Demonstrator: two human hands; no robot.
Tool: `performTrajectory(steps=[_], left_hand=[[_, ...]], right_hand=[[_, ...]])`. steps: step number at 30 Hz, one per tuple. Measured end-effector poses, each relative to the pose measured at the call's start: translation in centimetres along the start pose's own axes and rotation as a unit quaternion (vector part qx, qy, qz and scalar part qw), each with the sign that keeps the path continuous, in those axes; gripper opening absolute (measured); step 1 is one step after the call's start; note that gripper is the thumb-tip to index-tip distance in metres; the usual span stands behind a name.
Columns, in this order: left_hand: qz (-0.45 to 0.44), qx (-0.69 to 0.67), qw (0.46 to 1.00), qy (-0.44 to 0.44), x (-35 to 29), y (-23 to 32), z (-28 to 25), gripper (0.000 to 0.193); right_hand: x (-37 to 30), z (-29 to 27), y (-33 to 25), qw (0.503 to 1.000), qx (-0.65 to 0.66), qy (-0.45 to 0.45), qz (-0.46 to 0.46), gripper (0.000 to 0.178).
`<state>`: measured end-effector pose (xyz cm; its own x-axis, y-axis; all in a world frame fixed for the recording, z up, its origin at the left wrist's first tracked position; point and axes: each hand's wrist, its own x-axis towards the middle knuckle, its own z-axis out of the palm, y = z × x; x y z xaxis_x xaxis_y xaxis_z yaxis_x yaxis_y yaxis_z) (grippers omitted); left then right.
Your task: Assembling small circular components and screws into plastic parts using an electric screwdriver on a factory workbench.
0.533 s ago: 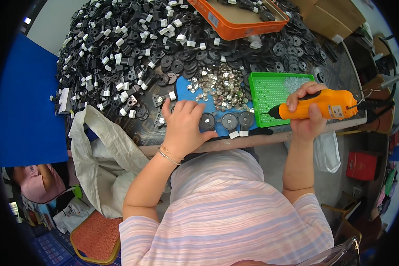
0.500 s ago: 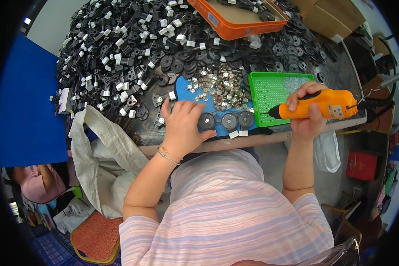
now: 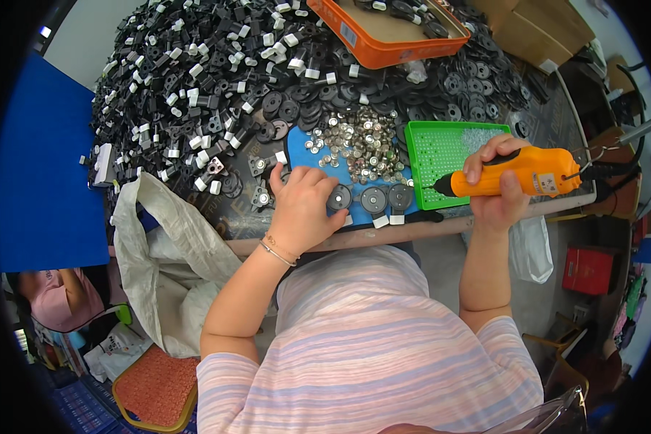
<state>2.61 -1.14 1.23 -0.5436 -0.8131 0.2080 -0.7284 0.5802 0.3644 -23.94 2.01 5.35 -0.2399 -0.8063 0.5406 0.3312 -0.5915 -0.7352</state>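
Note:
An orange electric screwdriver [image 3: 550, 160] with a black nose lies nearly level in my right hand [image 3: 500, 189], whose fingers wrap round its body. Its bit points left, over the lower edge of a green perforated tray [image 3: 432, 148]. My left hand [image 3: 304, 206] is palm down at the table's front edge, fingers bent and apart. Its thumb and fingertips are beside a round black plastic part [image 3: 340, 197]; what lies under the palm is hidden. Two like parts with white ends, a middle one [image 3: 374, 199] and a right one [image 3: 400, 197], sit alongside on a blue mat [image 3: 297, 145].
Small silvery metal pieces [image 3: 365, 141] are heaped on the mat. Behind them spreads a large pile of black parts with white ends [image 3: 195, 87] and black discs [image 3: 463, 90]. An orange box [image 3: 390, 56] stands at the back. A white sack [image 3: 170, 246] hangs at the front left.
My left hand has shifted slightly, and a white end now shows below its thumb. The screwdriver has moved a little left and stays in my right hand.

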Motion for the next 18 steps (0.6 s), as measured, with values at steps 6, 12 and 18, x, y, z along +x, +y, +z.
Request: performTrajectory(steps=[6,12,18], left_hand=[[-0.008,-0.021,1.0,-0.021,-0.25,-0.13,0.16,0.04],[-0.011,0.012,1.0,-0.015,-0.7,-0.13,0.09,0.042],[-0.013,0.003,0.999,-0.034,-0.42,-0.09,0.22,0.042]], right_hand=[[0.26,0.32,0.1,1.0,0.015,0.007,-0.011,0.033],[0.84,0.21,0.1,0.999,0.024,0.004,-0.022,0.031],[1.05,-0.01,0.29,1.0,-0.001,0.015,-0.022,0.03]])
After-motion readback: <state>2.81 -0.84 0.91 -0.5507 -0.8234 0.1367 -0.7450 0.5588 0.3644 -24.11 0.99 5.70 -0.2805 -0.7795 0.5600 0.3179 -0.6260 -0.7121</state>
